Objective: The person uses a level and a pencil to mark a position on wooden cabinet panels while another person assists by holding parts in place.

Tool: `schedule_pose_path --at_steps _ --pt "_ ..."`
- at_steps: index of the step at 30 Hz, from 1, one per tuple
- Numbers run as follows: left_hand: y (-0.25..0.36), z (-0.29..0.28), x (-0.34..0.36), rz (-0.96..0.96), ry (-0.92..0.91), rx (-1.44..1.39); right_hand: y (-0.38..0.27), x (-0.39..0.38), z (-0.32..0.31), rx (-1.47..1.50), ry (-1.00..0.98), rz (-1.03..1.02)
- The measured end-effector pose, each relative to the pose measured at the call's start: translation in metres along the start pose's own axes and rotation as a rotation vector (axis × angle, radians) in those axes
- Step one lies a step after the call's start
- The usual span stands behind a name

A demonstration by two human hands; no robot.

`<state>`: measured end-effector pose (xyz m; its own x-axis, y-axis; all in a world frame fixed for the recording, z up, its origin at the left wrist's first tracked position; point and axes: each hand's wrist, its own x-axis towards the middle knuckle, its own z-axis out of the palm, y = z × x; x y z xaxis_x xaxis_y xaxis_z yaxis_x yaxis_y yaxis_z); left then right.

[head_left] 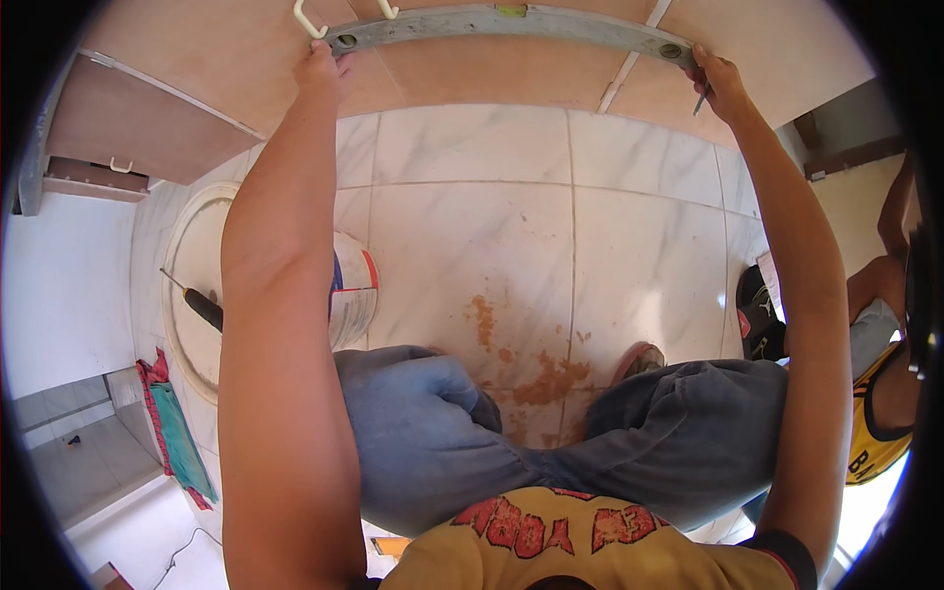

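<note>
Grey level [511, 24] across panels [492, 77] at 12 o'clk, gripped at ends by L hand [322, 74] (11) & R hand [722, 84] (1, w/ pencil-like stick [702, 98]); handles [307, 24] on, prob. mid-alignment.

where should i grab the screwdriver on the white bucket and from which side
Probably the thick black handle of the screwdriver, from above and the right: it lies on the bucket with the thin shaft pointing away and left. The left forearm hides the handle's end, and the left hand is at the spirit level.
</note>
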<state>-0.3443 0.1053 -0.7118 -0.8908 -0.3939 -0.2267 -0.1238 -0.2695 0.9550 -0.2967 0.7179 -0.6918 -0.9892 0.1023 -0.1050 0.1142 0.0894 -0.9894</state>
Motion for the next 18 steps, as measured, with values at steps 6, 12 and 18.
schedule_pose_path --at_steps 6,12,18 --pt "0.002 -0.004 -0.003 -0.090 -0.014 0.082 -0.003 -0.007 0.006 -0.007 -0.004 -0.007" --pt "0.001 0.003 -0.010 -0.133 0.000 0.048 0.001 -0.007 0.001 -0.044 0.048 -0.020" --pt "0.003 -0.004 -0.001 -0.126 -0.014 0.044 -0.006 -0.011 0.012 -0.060 0.079 -0.002"
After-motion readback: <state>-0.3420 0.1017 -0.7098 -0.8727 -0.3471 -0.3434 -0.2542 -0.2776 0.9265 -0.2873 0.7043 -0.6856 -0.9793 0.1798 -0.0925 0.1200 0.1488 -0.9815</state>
